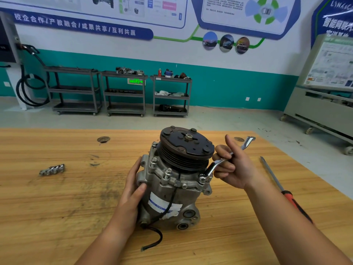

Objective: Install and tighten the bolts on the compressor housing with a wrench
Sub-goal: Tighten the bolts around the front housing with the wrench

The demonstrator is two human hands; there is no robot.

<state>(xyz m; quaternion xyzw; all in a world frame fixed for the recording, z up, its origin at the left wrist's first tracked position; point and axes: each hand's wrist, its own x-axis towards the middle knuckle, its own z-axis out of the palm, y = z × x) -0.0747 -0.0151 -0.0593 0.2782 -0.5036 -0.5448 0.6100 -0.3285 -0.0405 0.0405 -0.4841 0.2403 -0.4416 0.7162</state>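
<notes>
The right hand (233,165) is curling its fingers round the middle of the wrench (211,168), with the thumb sticking up. The ring end of the wrench is sitting over a bolt (202,178) on the front right corner of the compressor housing (172,190). Holding the wrench by its middle is likely giving short, easy turns, because the dark pulley (187,148) is standing close beside the handle and leaving little room to swing. The left hand (133,186) is lying open against the left side of the housing, fingers fairly straight and thumb on the front, pressing on it. That is probably keeping the housing from spinning or sliding while the wrench is pulling. The housing is standing in the middle of the counter (57,207), right in front of the person, with the pulley pointing up and away. The other bolts (154,160) are already sitting in the housing's top edge, so the job is looking partly done, but how tight they are cannot be told. A black cable (152,240) is trailing from the bottom toward the person. The spare bolts (52,169) are lying in a small bunch well apart on the left, likely waiting their turn. A screwdriver (282,190) is lying on the right, partly hidden by the right arm.
</notes>
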